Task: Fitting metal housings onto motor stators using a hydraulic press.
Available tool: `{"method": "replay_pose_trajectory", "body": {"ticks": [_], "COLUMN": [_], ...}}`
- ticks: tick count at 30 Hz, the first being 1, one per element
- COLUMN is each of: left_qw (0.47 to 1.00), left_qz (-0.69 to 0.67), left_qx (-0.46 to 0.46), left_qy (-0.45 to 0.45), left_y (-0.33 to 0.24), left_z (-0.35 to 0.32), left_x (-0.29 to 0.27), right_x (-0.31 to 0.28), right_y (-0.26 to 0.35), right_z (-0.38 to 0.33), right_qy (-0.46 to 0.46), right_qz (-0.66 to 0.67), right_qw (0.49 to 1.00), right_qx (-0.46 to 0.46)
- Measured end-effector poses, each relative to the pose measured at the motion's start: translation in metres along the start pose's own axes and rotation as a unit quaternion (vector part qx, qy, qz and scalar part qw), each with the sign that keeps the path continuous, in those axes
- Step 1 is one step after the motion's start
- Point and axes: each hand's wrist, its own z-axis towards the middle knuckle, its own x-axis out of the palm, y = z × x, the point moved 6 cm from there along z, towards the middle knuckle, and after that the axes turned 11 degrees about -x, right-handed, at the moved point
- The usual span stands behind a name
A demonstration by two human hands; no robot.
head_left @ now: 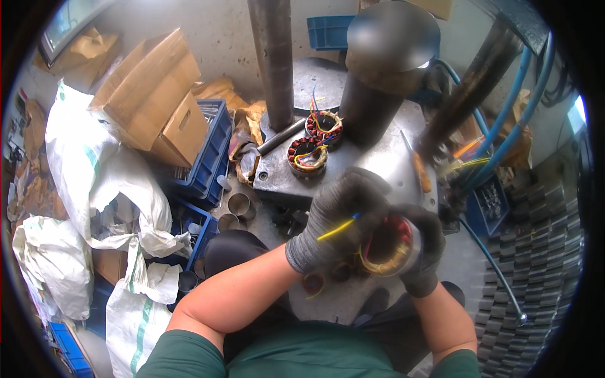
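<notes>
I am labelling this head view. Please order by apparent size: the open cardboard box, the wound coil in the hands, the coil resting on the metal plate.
1. Open cardboard box, clearly largest.
2. Coil in the hands.
3. Coil on the metal plate.
The held coil is nearer the camera, so the two coils may really be alike.

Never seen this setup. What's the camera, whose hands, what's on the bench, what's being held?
There is one picture, from a fisheye camera worn on a person's head, looking down; the edges bend because of the lens. No robot: the two forearms entering from below are the wearer's own, in grey gloves. The left hand and right hand together hold a round stator with copper windings and coloured leads. Ahead is a metal press table with steel columns; two more stators lie on it. To the left are blue crates, cardboard boxes and white sacks.
</notes>
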Motion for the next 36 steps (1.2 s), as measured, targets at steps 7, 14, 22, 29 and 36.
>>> {"method": "replay_pose_trajectory", "body": {"ticks": [7, 14, 22, 29, 36], "left_qw": [0.999, 0.975, 0.962, 0.986, 0.924], "left_qz": [-0.044, -0.153, -0.206, -0.021, 0.377], "left_qx": [-0.018, -0.156, -0.159, -0.165, 0.062], "left_qy": [0.026, 0.025, 0.084, 0.031, 0.016], "left_y": [0.005, 0.014, 0.018, 0.027, 0.018], "left_z": [0.003, 0.003, 0.007, 0.009, -0.001], "left_x": [0.005, 0.006, 0.006, 0.002, 0.023], "right_x": [-0.013, -0.02, -0.025, -0.049, -0.055], "right_y": [-0.006, -0.007, -0.011, -0.079, -0.087], "right_z": [-0.001, 0.003, 0.001, -0.032, -0.018], "right_qy": [0.039, 0.011, -0.005, -0.206, -0.229], "right_qz": [0.01, -0.029, -0.04, 0.376, 0.293], "right_qw": [0.999, 0.999, 0.998, 0.868, 0.903], "right_qx": [-0.003, 0.036, 0.046, 0.249, 0.214]}}
